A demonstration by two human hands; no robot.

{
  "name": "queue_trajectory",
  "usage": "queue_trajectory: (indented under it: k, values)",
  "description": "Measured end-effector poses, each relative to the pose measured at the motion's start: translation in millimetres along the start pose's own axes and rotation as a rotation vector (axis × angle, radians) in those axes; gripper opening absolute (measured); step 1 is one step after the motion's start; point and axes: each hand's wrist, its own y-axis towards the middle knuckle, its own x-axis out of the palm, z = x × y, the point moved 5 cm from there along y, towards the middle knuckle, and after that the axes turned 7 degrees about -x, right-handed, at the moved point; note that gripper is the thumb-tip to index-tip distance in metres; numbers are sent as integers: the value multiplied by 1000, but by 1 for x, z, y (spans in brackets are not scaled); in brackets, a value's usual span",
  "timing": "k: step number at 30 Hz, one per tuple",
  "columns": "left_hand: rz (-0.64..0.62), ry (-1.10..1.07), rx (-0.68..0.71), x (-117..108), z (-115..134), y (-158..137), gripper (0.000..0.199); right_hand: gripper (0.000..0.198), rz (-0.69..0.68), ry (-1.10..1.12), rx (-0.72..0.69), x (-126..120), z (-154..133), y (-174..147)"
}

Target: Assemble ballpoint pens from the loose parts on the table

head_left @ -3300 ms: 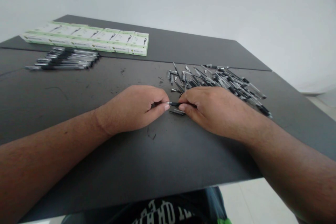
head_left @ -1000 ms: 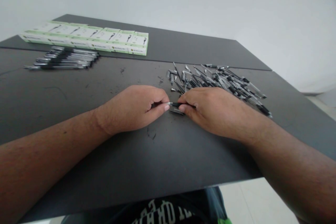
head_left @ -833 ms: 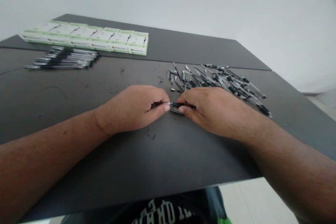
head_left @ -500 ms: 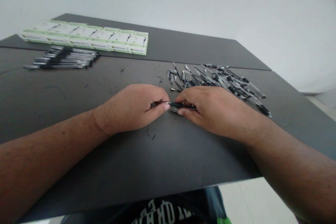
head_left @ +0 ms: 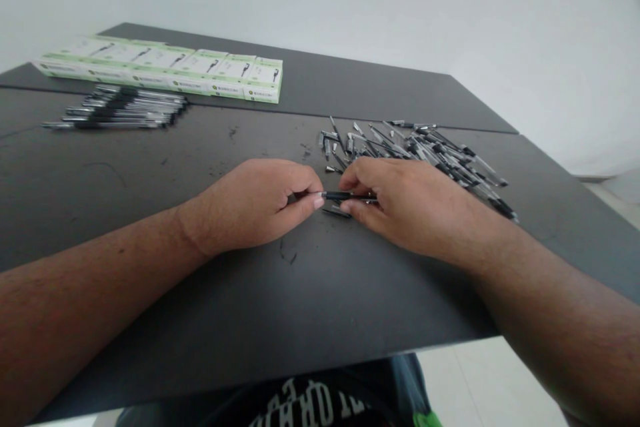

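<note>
A pen (head_left: 336, 195) with a black grip lies level between my two hands, above the table. My left hand (head_left: 265, 203) pinches its silvery end between thumb and forefinger; that tip is mostly hidden by the fingers. On the other side, my right hand (head_left: 400, 200) has its thumb and fingers closed round the pen's dark right part, whose far end goes under the palm. Just below the pen, a small dark pen part (head_left: 337, 211) rests on the table near the right thumb.
A loose heap of pens and pen parts (head_left: 445, 157) spreads beyond my right hand. At the far left, finished-looking pens (head_left: 125, 107) lie in a row before a line of white and green boxes (head_left: 200, 83). Dark scraps dot the grey table (head_left: 280, 320).
My right hand has shifted slightly to the right along the pen, and more of the small part below shows. My left hand holds its place.
</note>
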Motion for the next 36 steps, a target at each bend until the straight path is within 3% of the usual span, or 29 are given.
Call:
queue_trajectory:
  k: [5,11,16,21,26,32,36]
  values:
    - [-2,13,0,0,-3,-1,41,21,-48,-23,-14,2,-1,0]
    - [1,8,2,0,-2,-1,40,22,10,-2,-22,0,0,-2]
    - [-8,19,-7,0,-1,-1,42,26,-64,-28,-27,4,-2,-1]
    - [-12,16,0,1,-1,0,40,27,-10,10,-17,0,-1,-1]
    - [4,13,25,1,-1,-1,40,26,-75,-27,-34,3,-2,-1]
    - [1,17,23,1,-1,-1,39,24,-22,6,-15,1,-2,-1]
    - [-6,36,18,1,-1,-1,40,22,-81,-27,-28,3,-3,-1]
